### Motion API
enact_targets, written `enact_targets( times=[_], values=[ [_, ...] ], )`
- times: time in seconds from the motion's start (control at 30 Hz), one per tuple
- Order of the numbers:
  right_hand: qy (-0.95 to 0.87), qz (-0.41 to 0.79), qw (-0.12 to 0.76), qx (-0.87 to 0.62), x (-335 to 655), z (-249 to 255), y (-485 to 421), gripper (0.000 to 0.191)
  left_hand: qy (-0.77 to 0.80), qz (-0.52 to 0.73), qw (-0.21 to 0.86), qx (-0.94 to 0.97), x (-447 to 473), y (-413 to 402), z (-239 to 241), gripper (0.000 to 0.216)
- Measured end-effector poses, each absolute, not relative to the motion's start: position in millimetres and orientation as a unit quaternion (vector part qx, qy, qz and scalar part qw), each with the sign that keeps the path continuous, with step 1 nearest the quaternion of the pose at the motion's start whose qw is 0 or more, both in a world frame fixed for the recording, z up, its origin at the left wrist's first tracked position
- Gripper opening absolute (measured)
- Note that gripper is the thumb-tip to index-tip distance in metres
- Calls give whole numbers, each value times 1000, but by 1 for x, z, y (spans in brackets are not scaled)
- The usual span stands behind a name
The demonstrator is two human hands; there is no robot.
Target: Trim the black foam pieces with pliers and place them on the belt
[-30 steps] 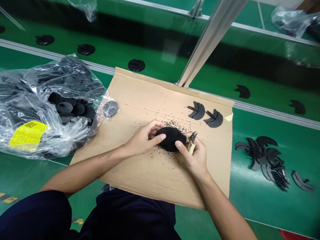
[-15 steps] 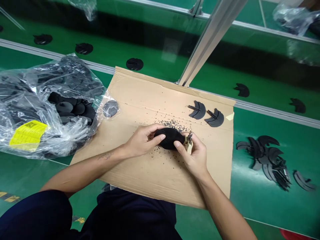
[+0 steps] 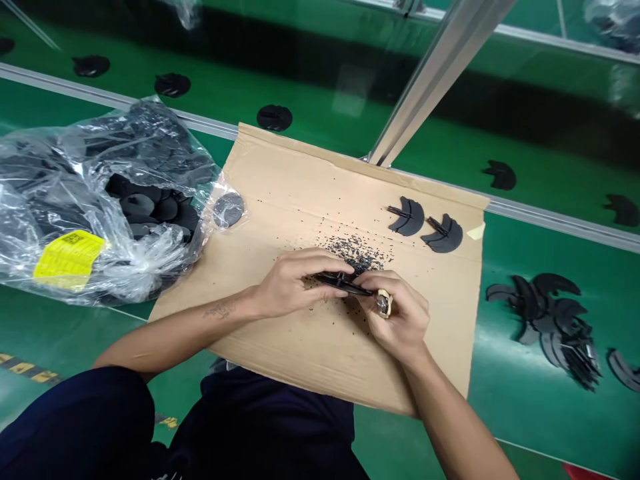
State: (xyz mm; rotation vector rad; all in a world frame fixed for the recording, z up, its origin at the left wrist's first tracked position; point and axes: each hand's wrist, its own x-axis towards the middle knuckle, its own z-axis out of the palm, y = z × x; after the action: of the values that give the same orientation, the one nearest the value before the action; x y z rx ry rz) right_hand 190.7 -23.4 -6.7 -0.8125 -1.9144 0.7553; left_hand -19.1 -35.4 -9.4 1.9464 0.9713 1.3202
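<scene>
My left hand (image 3: 293,283) grips a flat black plastic disc (image 3: 336,283), now seen almost edge-on above the cardboard sheet (image 3: 300,200). My right hand (image 3: 403,313) is closed round small cutters with cream handles (image 3: 384,304), their tip against the disc's right edge. A scatter of tiny black trimmings (image 3: 357,250) lies just beyond the hands. Two cut black crescent pieces (image 3: 407,217) (image 3: 443,235) rest on the cardboard's far right.
A clear plastic bag of black discs (image 3: 100,193) with a yellow label sits left. A heap of black crescent pieces (image 3: 550,320) lies right on the green bench. More black parts lie on the conveyor belt (image 3: 325,100) beyond. A slanted metal post (image 3: 430,73) rises behind the cardboard.
The disc has been tilted from face-up to nearly edge-on between my hands. My right hand has rolled over, so the cutter jaws no longer show. The view shifted slightly.
</scene>
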Motion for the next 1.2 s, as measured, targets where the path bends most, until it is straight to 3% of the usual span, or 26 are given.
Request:
enact_targets(
  times=[0.47,1.2],
  values=[
    [-775,326,437,-319,191,-8,-25,23,346,499,298,736,-21,-36,-6,30],
    [-778,330,421,-331,190,-9,-27,15,334,501,279,748,-25,-36,-4,20]
  ],
)
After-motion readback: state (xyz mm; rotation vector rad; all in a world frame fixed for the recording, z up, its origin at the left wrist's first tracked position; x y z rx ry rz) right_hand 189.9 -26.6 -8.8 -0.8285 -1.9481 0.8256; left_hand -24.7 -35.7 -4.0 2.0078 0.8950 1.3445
